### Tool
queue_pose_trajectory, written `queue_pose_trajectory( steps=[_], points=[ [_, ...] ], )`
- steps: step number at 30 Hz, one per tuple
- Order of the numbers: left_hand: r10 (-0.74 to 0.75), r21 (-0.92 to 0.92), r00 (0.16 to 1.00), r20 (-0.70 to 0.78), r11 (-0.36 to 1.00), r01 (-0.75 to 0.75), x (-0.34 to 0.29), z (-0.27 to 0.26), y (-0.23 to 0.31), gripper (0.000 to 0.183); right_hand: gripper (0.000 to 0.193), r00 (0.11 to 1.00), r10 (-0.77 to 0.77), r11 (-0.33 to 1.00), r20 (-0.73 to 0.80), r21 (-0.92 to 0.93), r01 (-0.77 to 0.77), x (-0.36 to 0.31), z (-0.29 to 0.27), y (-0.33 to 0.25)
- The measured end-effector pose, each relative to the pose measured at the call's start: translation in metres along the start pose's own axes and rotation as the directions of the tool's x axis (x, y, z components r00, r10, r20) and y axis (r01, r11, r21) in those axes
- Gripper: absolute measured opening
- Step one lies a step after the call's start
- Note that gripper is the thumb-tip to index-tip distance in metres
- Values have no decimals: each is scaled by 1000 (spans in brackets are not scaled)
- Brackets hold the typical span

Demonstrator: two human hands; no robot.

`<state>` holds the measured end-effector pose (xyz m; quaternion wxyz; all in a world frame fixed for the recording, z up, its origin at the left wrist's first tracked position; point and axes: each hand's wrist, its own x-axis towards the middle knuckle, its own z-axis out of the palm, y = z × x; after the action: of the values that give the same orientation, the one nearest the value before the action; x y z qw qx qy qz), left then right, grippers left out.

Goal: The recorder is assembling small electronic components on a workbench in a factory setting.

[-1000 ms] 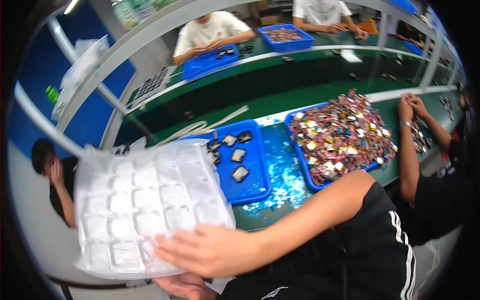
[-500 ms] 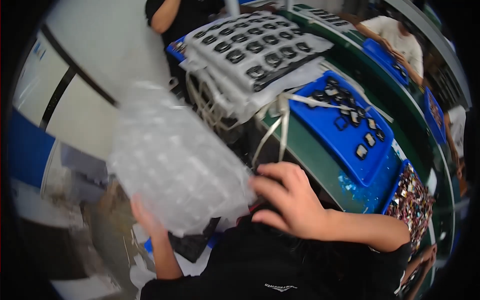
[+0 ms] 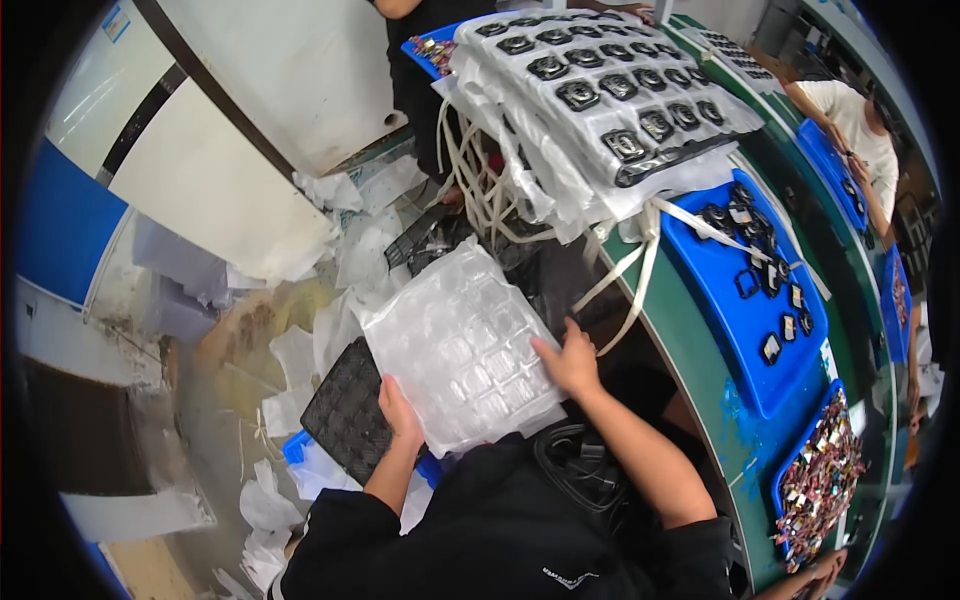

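Note:
A flat, squarish tray (image 3: 465, 345) under a translucent white sheet lies across my lap, with rows of square cells showing through. My left hand (image 3: 402, 412) grips its lower left edge, thumb on top. On the opposite side, my right hand (image 3: 570, 362) holds the right edge with its thumb on the sheet and its other fingers partly hidden. Below and left of it sits a black tray (image 3: 348, 412) with square cells, partly covered by my left hand and arm. A blue container (image 3: 296, 447) shows at the black tray's side.
To the right stands a green worktable (image 3: 690, 385) with a blue tray (image 3: 765, 375) of black square parts. Stacked trays of black watch-like pieces (image 3: 620, 88) rise behind it, with white straps (image 3: 648, 262) hanging down. Another bin holds colourful small pieces (image 3: 822, 480). Loose white sheets (image 3: 270, 510) litter the floor.
The sheet-covered tray has come down from a raised, blurred position to my lap. My right hand, earlier at its edge with fingers apart, now grips the right side. The whole view has shifted.

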<state>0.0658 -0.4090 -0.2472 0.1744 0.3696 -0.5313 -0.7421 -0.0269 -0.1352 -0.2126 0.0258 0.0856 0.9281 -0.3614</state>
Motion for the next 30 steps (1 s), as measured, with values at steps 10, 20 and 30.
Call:
queue_pose_trajectory(
  steps=[10, 20, 30],
  points=[
    [-46, 345, 955, -294, 926, 151, -23, -26, -71, 49, 24, 515, -847, 456, 135, -315, 832, -3, -7, -52],
    [-127, 63, 909, -398, 984, 166, 5, 13, -61, 38, 19, 33, -936, 327, 349, 836, 441, -119, -2, -150],
    [-57, 71, 950, -306, 994, 83, 65, 40, -42, 34, 21, 209, -881, 450, 424, 619, 644, -102, -4, -142]
  ],
)
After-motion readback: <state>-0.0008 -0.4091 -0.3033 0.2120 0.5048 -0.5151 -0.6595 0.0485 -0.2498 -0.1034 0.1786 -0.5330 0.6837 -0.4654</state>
